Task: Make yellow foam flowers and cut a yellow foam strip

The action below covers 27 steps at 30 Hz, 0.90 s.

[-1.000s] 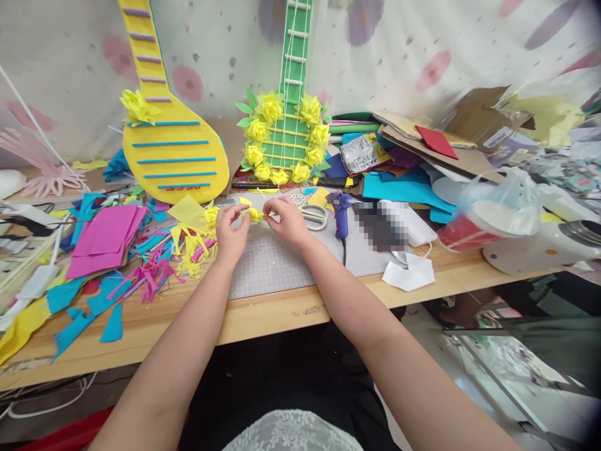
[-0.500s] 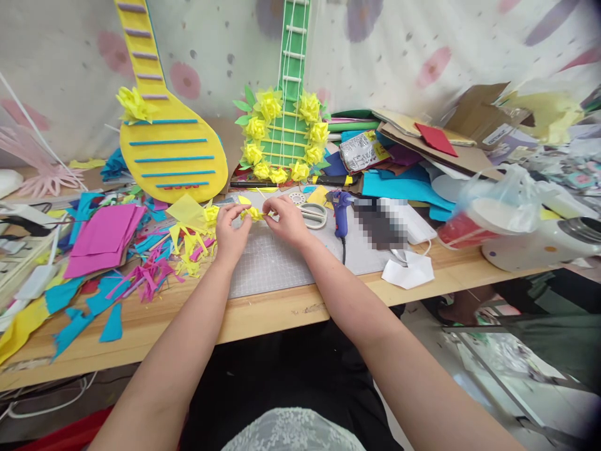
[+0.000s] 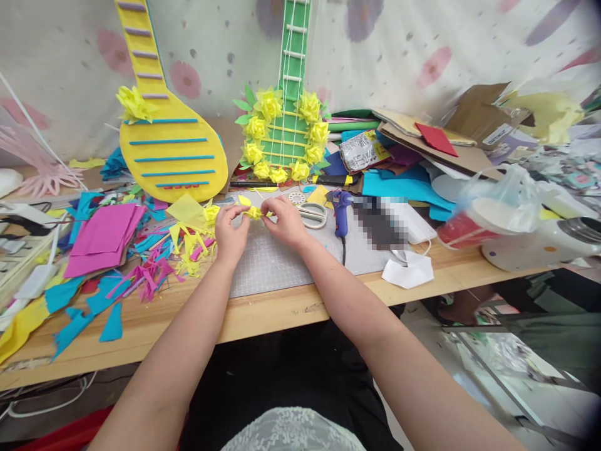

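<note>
hardly any change vs a sec ago: r hand (image 3: pixel 284 220) edges in a touch twd l hand (image 3: pixel 230 237), which stays abt put. both grips pinch the yellow piece (image 3: pixel 254 213), thumb to fingers, l at one end, r at the other, over the grey mat (image 3: pixel 277 266) nr its far left corner, well back from the front edge of the worktop (image 3: pixel 277 312). so shaping prob. isn't done, w/ glue gun (image 3: pixel 340 216) lying untouched.
</note>
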Each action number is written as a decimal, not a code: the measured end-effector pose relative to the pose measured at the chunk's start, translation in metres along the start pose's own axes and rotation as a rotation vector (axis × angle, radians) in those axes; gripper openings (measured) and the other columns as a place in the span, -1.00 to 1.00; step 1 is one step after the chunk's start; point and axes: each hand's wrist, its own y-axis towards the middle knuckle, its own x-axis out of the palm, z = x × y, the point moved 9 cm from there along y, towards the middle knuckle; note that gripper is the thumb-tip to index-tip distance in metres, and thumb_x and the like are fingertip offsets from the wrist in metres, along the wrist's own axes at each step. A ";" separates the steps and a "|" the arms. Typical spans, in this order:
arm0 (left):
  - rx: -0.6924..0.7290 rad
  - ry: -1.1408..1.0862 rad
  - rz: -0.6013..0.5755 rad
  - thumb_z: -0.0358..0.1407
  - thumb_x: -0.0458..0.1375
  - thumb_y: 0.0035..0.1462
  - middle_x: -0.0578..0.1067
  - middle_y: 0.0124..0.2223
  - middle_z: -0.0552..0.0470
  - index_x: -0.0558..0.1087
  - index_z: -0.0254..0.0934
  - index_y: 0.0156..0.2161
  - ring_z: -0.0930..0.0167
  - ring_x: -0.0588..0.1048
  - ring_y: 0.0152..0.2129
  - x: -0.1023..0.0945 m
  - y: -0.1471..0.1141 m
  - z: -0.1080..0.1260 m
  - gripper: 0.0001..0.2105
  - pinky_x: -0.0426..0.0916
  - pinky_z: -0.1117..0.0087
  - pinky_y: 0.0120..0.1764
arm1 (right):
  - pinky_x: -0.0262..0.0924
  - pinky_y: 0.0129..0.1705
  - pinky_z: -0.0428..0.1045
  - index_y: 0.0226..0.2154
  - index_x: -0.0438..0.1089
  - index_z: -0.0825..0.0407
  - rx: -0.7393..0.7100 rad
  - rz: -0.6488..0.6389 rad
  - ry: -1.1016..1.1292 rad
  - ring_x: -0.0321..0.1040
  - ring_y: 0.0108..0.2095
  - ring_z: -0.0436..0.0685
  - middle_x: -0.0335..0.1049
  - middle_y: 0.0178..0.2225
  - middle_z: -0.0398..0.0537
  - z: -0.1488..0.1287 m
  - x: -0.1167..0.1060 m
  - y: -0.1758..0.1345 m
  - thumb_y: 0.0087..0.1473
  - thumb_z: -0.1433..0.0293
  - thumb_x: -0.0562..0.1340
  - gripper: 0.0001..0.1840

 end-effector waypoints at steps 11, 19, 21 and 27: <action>0.098 0.035 0.049 -0.46 0.09 -0.01 0.46 -0.29 0.05 0.44 -0.23 -0.24 0.45 0.40 -0.36 -0.008 -0.001 0.006 -0.80 0.29 0.39 -0.17 | 0.13 -0.12 -0.01 -0.36 0.18 0.00 0.298 0.112 0.561 0.21 -0.24 0.03 0.29 -0.29 -0.12 0.028 -0.002 0.000 -0.06 0.33 0.13 -0.85; 0.257 -0.023 0.003 -0.42 0.06 0.07 0.44 -0.28 0.03 0.39 -0.24 -0.29 0.43 0.41 -0.28 -0.007 -0.006 0.027 -0.90 0.32 0.41 -0.20 | 0.28 -0.27 -0.02 -0.28 0.14 -0.06 0.744 -0.063 1.340 0.33 -0.36 -0.01 0.29 -0.25 -0.18 0.042 0.042 -0.013 -0.17 0.24 0.29 -0.60; 0.241 -0.054 -0.015 -0.42 0.07 0.06 0.44 -0.28 0.04 0.40 -0.24 -0.30 0.44 0.42 -0.28 -0.005 -0.006 0.026 -0.90 0.33 0.42 -0.20 | 0.29 -0.33 -0.04 -0.29 0.16 -0.05 0.729 -0.085 1.392 0.33 -0.39 -0.02 0.29 -0.29 -0.19 0.036 0.044 -0.013 -0.19 0.31 0.31 -0.61; -0.032 -0.225 -0.029 -0.44 0.18 -0.08 0.43 -0.23 0.04 0.38 -0.23 -0.26 0.47 0.44 -0.31 0.004 -0.003 0.001 -0.79 0.35 0.45 -0.22 | 0.25 -0.32 -0.13 -0.31 0.21 -0.04 0.688 0.064 1.371 0.31 -0.31 -0.06 0.26 -0.22 -0.23 0.045 0.037 -0.011 -0.31 0.48 0.32 -0.57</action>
